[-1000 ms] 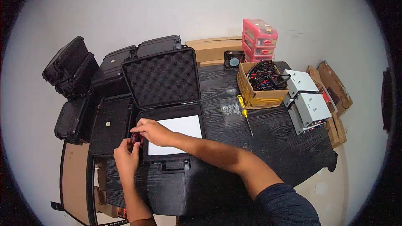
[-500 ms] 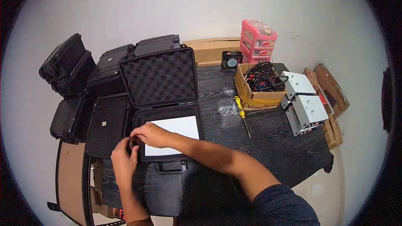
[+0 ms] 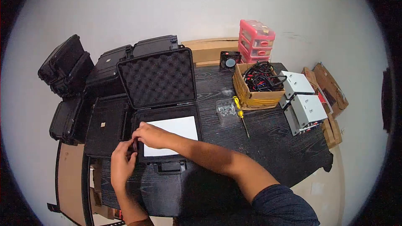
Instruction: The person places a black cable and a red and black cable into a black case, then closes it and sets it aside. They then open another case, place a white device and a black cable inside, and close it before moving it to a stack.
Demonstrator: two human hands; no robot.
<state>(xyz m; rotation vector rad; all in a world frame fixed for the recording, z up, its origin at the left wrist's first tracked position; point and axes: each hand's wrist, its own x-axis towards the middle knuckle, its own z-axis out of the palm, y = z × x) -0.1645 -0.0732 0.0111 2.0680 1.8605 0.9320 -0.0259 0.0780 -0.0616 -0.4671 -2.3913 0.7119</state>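
Observation:
An open black case (image 3: 196, 121) lies on the dark table, its raised lid (image 3: 157, 77) lined with egg-crate foam. A white sheet or panel (image 3: 180, 127) rests inside it. At the case's left side, my left hand (image 3: 122, 161) grips a dark reddish cable coil (image 3: 135, 145) between thumb and fingers. My right hand (image 3: 150, 136) reaches across the white sheet, its fingertips closed on the same coil from above. The coil is partly hidden by my fingers.
More black cases (image 3: 67, 67) are stacked at the left. To the right are a yellow screwdriver (image 3: 239, 108), a small clear box of hardware (image 3: 226, 109), a carton of cables (image 3: 260, 98), a fan (image 3: 230, 60), pink drawers (image 3: 256, 39) and white metal boxes (image 3: 307, 108).
The coil has turned from a round face-on view to a narrow edge-on one between my hands. My camera view has shifted slightly. Both hands remain at the case's left side.

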